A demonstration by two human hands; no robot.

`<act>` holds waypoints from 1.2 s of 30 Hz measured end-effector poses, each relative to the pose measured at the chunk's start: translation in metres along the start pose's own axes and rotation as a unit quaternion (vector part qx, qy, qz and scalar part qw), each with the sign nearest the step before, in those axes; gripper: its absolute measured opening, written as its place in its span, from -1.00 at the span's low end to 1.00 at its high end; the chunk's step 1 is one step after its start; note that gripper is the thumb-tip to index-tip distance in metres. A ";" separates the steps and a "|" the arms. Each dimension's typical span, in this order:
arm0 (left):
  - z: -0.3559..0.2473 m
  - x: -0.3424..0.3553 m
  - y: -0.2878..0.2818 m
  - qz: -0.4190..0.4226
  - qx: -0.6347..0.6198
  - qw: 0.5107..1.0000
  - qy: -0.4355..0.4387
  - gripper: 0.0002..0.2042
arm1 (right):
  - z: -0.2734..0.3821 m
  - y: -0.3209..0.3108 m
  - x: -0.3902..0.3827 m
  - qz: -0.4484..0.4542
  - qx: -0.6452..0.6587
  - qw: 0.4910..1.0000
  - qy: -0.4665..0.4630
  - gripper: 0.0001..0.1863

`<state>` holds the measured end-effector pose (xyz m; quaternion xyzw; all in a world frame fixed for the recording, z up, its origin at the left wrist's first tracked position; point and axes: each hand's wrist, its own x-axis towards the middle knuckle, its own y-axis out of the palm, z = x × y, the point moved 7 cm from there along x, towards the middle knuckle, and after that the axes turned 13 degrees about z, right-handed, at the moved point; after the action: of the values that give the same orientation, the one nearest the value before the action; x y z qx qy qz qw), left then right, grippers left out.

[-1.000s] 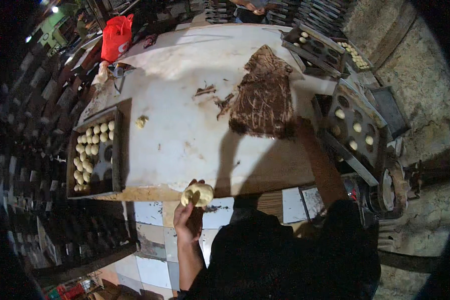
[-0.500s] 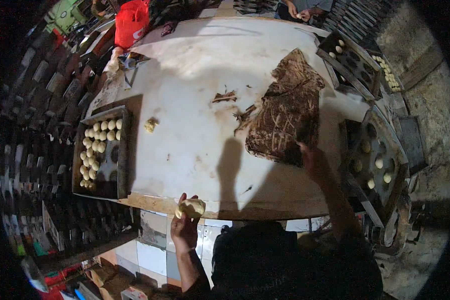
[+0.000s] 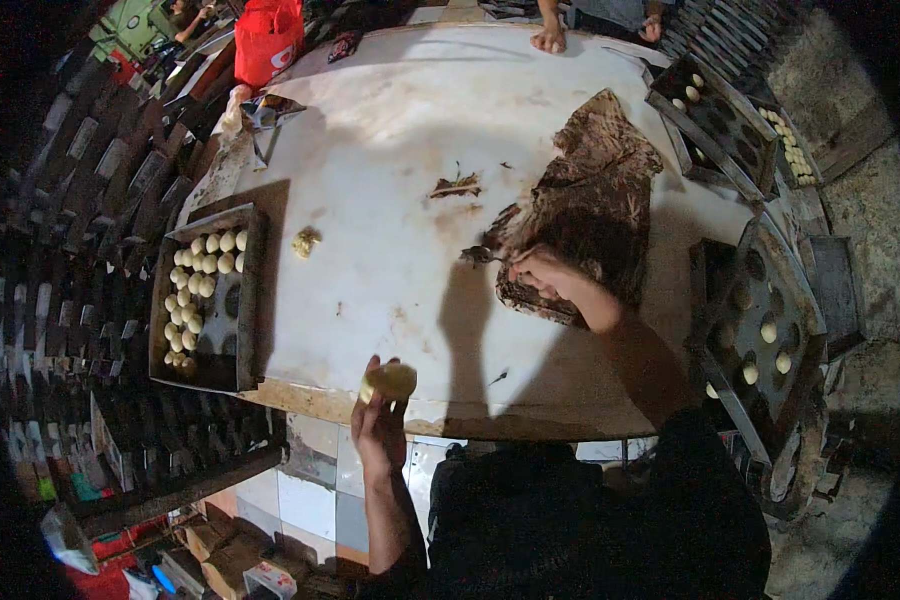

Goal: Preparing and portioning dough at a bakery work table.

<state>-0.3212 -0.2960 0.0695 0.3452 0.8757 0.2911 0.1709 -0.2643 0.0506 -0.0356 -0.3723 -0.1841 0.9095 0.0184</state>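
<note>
My left hand [image 3: 377, 420] holds up a pale lump of dough [image 3: 390, 382] over the table's near edge. My right hand [image 3: 542, 275] is closed on a small utensil [image 3: 478, 255] smeared with dark stuff, over the left side of a crumpled sheet [image 3: 595, 190] coated in brown paste. Smaller dark scraps [image 3: 455, 188] lie left of the sheet, and a yellowish bit [image 3: 306, 242] sits on the white tabletop [image 3: 370, 260]. A tray of dough balls [image 3: 198, 300] stands at the table's left edge.
Molded trays with some dough balls stand at right [image 3: 760, 345] and back right [image 3: 715, 120]. A red bag [image 3: 266, 45] sits back left. Another person's hands [image 3: 550, 38] are at the far edge. Dark slatted stacks [image 3: 90, 250] line the left.
My right hand has moved left to the sheet's left side and now holds the utensil. My left hand has shifted slightly with the dough. Another person's hand has lowered to the far table edge.
</note>
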 end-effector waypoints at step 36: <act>-0.042 -0.066 0.118 0.201 0.356 0.890 0.201 -0.25 | 0.213 0.160 -0.296 -0.414 -0.206 0.797 -0.389 -0.66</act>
<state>-0.2360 -0.2886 0.1827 0.4851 0.8484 0.0511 -0.2054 -0.1794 -0.2174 0.2463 0.1295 -0.4956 0.8240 0.2423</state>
